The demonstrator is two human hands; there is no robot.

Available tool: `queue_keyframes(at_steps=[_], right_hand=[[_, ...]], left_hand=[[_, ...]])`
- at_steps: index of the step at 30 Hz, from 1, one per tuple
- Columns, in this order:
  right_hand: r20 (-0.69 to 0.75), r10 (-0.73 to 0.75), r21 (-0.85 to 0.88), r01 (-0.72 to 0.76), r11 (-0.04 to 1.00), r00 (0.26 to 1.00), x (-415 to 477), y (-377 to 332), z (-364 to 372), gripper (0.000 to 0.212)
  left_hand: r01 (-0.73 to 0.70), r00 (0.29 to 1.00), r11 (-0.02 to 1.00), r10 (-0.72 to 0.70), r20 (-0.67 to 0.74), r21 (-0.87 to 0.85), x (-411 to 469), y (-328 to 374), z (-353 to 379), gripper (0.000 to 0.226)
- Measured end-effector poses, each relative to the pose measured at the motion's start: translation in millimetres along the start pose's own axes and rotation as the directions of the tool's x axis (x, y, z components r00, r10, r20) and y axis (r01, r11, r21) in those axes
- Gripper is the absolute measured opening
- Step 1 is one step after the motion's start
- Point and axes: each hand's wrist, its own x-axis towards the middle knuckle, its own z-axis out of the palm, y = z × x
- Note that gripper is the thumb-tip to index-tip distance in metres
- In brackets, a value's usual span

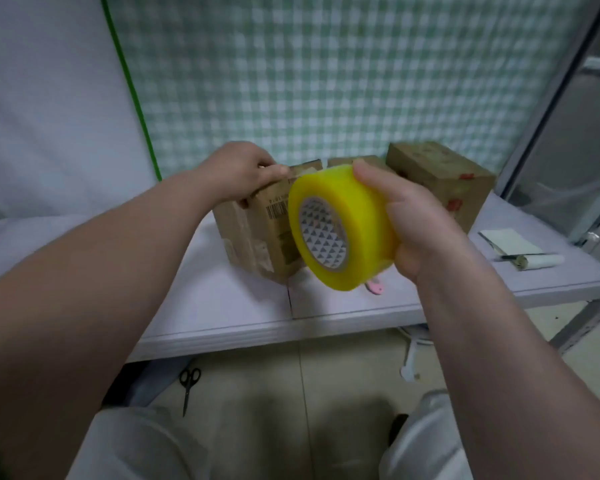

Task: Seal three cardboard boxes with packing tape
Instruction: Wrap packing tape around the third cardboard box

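- Right hand [420, 223] is closed round a yellow tape roll [340, 230], with the thumb on the upper rim and the fingers wrapped behind the band.
- The roll is held in the air above the front of the tabletop [222, 306], its patterned core turned toward the camera.
- The left hand [238, 171] is laid over the top left edge of the nearest box [257, 237], with fingers curled down its side and the thumb stretched along the top edge toward the roll.
- Whether a tape end is pinned beneath that thumb cannot be told, as the spot is blurred.
- The nearest box is stood on the tabletop; a barcode label is seen on its front face, partly covered by the roll.
- A second box [361, 161] is seen only as a top edge just behind the roll.
- A third box [440, 181] is set to the right and further back, with red marks on its side.
- A pink object [374, 287] is partly seen on the tabletop below the roll.
- A white sheet [510, 239] and a white paper roll [534, 260] are laid at the right of the tabletop, apart from the boxes.
- Black scissors [189, 382] are left on the tiled floor [343, 368] below the tabletop's front edge.
- A green and white checked cloth [326, 81] is hung behind the boxes.
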Motion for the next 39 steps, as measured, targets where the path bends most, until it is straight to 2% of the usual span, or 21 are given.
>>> queue_keyframes(at_steps=[3, 7, 9, 12, 14, 16, 18, 20, 22, 24, 26, 29, 33, 36, 39], right_hand=[[-0.011, 0.039, -0.056, -0.040, 0.998, 0.999, 20.1, -31.0, 16.9, 0.054], [0.041, 0.097, -0.080, -0.093, 0.992, 0.994, 38.0, -44.0, 31.3, 0.029], [0.047, 0.077, -0.099, -0.072, 0.992, 0.996, 49.4, -52.6, 39.3, 0.023], [0.035, 0.018, -0.110, -0.014, 0.994, 0.999, 72.3, -68.7, 57.9, 0.022], [0.012, 0.005, -0.111, -0.004, 0.994, 1.000, 87.8, -76.1, 72.4, 0.036], [0.004, -0.005, -0.114, 0.005, 0.993, 1.000, 104.0, -80.5, 85.9, 0.051], [-0.008, -0.015, -0.097, 0.015, 0.995, 1.000, 120.7, -83.0, 97.8, 0.059], [-0.034, -0.012, -0.083, 0.009, 0.997, 0.999, 134.2, -85.0, 109.1, 0.068], [-0.054, -0.007, -0.068, 0.003, 0.998, 0.998, 145.9, -86.2, 119.4, 0.071], [-0.025, -0.004, -0.042, 0.003, 0.999, 1.000, 154.2, -87.0, 129.9, 0.067], [0.033, -0.009, -0.007, 0.009, 1.000, 0.999, 160.3, -85.4, 138.2, 0.062], [0.093, -0.031, 0.032, 0.028, 0.999, 0.995, 167.6, -79.6, 145.7, 0.057], [0.136, -0.052, -0.042, 0.058, 0.997, 0.989, 174.0, -73.3, 154.6, 0.057], [0.092, -0.064, -0.133, 0.076, 0.988, 0.994, 173.3, -81.2, 160.0, 0.062], [0.046, -0.055, -0.133, 0.060, 0.989, 0.997, 171.6, -89.1, 155.8, 0.052]], left_hand=[[0.092, 0.996, 0.990, -0.093, -0.007, -0.104, 16.6, -11.2, -13.4, 0.039], [0.194, 0.979, 0.954, -0.205, -0.025, -0.228, 32.0, -33.8, -32.2, 0.039], [0.233, 0.963, 0.936, -0.260, -0.070, -0.265, 39.9, -43.9, -37.8, 0.036], [0.231, 0.919, 0.957, -0.274, -0.283, -0.177, 55.6, -56.5, -35.1, 0.026], [0.192, 0.892, 0.979, -0.204, -0.404, -0.069, 65.0, -66.3, -30.3, 0.017], [0.163, 0.888, 0.987, -0.149, -0.435, -0.006, 69.7, -76.7, -27.2, 0.011], [0.156, 0.895, 0.988, -0.135, -0.425, 0.015, 67.6, -87.1, -24.0, 0.023], [0.137, 0.935, 0.990, -0.121, -0.333, 0.024, 60.5, -99.0, -19.5, 0.042], [0.131, 0.978, 0.991, -0.128, -0.163, 0.009, 51.3, -107.8, -15.2, 0.087], [0.147, 0.987, 0.988, -0.143, -0.074, 0.045, 46.1, -109.7, -14.6, 0.129], [0.138, 0.990, 0.982, -0.134, -0.039, 0.131, 46.2, -108.4, -14.7, 0.143], [0.102, 0.994, 0.977, -0.095, -0.047, 0.187, 49.0, -111.3, -13.7, 0.135], [0.150, 0.986, 0.976, -0.136, -0.097, 0.155, 60.6, -125.0, -10.7, 0.119], [0.149, 0.985, 0.985, -0.140, -0.102, 0.092, 67.0, -127.8, -11.3, 0.105], [0.143, 0.985, 0.990, -0.142, -0.102, -0.002, 67.4, -129.6, -18.9, 0.089]])
